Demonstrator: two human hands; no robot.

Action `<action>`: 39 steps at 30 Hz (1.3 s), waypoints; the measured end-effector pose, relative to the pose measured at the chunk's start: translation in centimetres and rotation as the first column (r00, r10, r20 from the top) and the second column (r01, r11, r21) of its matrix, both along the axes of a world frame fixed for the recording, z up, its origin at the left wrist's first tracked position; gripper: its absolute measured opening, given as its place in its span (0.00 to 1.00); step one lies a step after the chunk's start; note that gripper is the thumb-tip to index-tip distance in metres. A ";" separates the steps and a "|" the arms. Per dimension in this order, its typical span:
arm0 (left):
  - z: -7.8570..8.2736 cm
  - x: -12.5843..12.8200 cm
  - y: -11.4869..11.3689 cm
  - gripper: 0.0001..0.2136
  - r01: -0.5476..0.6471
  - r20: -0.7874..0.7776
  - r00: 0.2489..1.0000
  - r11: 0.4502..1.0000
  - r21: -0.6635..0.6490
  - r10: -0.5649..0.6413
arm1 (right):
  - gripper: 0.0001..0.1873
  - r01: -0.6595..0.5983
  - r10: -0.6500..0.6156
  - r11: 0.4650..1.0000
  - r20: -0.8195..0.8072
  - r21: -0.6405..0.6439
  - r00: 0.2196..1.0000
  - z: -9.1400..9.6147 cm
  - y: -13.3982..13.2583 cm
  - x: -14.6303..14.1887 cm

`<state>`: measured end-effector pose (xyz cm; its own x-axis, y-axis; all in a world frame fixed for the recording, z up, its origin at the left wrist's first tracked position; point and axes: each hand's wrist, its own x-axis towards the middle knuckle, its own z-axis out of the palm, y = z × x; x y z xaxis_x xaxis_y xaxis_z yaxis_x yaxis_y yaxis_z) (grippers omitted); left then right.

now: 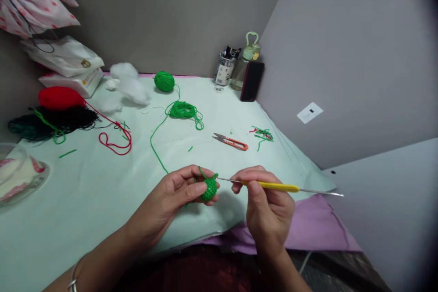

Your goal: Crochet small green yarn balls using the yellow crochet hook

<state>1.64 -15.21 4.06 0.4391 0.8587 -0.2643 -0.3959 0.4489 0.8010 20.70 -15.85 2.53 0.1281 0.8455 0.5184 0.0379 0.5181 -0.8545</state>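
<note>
Between the thumb and fingers of my left hand is a small rounded green crochet piece. My right hand grips a crochet hook by its yellow handle, with a metal hook at either end. The left tip of the hook touches the top right edge of the crochet piece, where a green loop sits. A strand of green yarn runs from behind my left fingers up to a loose green skein and on to a green yarn ball.
Orange thread snips lie beyond my hands, with yarn scraps to their right. Red yarn, black yarn and white stuffing are at left. A phone, bottle and pen cup stand at the back.
</note>
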 end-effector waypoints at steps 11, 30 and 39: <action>0.1 0.0 0.1 0.10 0.000 -0.046 0.999 1.000 0.018 0.001 | 0.11 -0.031 0.031 1.000 0.017 -0.001 0.999 0.0 0.0 0.0; 0.0 0.3 0.0 0.09 -0.055 -0.134 0.989 0.994 0.089 0.067 | 0.17 -0.044 -0.114 0.953 0.488 0.300 0.865 0.2 -0.5 -0.1; -0.5 0.7 -0.3 0.24 0.004 -0.041 0.999 1.000 0.011 -0.004 | 0.22 0.059 -0.171 0.946 0.334 0.319 0.927 -1.8 -0.6 -0.6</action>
<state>2.33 -15.50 3.53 0.4316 0.8601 -0.2721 -0.3611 0.4411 0.8216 20.10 -16.42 0.76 -0.0231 0.6345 0.7726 0.3826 0.7195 -0.5795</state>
